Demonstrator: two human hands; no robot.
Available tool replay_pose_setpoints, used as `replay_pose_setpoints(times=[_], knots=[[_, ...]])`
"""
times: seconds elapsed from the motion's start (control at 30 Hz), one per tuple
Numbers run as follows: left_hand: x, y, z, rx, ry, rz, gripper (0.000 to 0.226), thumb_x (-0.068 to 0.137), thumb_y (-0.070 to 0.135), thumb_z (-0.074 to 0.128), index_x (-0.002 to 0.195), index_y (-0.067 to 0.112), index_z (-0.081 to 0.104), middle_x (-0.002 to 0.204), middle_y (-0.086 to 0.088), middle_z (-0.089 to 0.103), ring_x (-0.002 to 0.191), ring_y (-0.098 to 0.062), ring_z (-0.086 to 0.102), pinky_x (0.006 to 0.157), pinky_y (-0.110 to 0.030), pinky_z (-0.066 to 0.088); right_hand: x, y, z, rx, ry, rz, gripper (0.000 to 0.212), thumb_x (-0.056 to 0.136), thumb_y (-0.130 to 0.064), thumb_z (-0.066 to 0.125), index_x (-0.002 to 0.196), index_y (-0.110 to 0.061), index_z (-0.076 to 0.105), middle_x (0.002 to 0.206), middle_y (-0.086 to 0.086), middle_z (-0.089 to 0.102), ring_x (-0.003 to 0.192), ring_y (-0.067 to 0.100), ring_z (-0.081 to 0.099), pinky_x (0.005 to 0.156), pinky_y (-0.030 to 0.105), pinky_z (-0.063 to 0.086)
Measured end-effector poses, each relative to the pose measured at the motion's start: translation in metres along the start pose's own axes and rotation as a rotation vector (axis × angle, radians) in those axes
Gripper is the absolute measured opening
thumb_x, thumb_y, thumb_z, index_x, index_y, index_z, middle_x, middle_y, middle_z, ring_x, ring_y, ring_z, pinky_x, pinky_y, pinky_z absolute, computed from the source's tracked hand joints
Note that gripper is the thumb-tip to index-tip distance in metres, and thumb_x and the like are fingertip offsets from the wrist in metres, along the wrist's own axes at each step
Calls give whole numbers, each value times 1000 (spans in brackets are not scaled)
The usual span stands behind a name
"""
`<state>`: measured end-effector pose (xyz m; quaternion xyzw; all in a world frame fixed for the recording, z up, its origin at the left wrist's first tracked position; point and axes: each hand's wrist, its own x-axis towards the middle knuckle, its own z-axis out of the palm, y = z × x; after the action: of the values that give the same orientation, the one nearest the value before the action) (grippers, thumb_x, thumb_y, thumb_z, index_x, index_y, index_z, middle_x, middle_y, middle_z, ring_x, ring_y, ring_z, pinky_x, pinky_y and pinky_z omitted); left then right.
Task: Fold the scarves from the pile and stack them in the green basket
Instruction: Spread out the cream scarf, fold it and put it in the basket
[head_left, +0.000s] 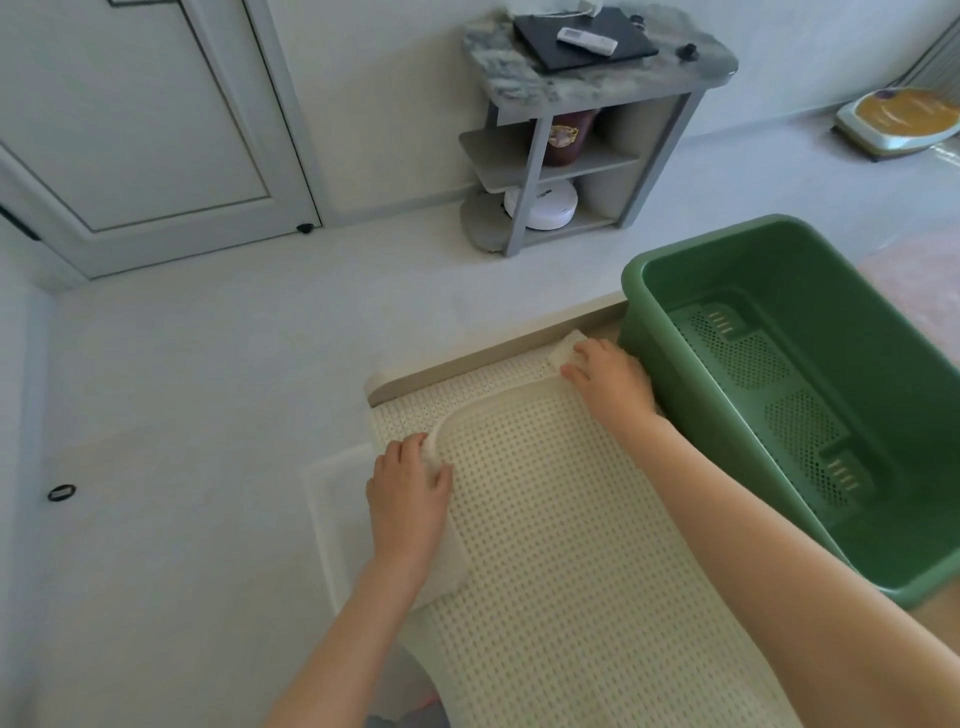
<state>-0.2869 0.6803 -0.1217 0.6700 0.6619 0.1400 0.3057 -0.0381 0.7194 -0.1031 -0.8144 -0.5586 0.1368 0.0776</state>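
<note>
A cream scarf (561, 519) with a pattern of small holes lies spread across the surface below me, one layer folded over another. My left hand (410, 488) grips the scarf's left far corner, fingers curled round the folded edge. At the far right corner, beside the basket wall, my right hand (608, 376) pinches the cloth. The green basket (727, 431) stands to the right, touching the scarf's edge; nothing shows on its perforated bottom.
A grey shelf unit (587, 135) stands by the far wall with a laptop, a remote and a white round device on it. A white door (140, 119) is at the left. A small black ring (61, 492) lies on the pale floor.
</note>
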Motion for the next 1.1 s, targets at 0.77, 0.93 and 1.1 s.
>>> replay_pose_setpoints(times=[0.77, 0.93, 1.1], knots=[[-25, 11, 22, 87, 119, 550, 46, 82, -1, 64, 124, 13, 57, 129, -6, 52, 127, -23, 41, 111, -39, 33, -67, -15, 38, -55, 360, -318, 24, 92, -5, 54, 114, -3, 61, 121, 14, 62, 110, 27, 58, 95, 42, 49], [-44, -10, 63, 314, -127, 593, 57, 99, 42, 29, 150, 18, 24, 158, -7, 17, 146, -21, 11, 114, -48, 11, -120, 32, 57, -91, -14, -27, 68, 95, -57, 6, 153, -21, 1, 160, 4, -6, 147, 17, -8, 120, 36, -3], [-62, -23, 62, 373, -156, 601, 59, 99, 45, 24, 150, 17, 26, 159, -5, 17, 146, -22, 13, 114, -49, 12, -147, 48, 62, -70, -81, -46, 66, 95, -59, 1, 151, -25, -9, 158, -3, -19, 144, 10, -21, 117, 32, -13]])
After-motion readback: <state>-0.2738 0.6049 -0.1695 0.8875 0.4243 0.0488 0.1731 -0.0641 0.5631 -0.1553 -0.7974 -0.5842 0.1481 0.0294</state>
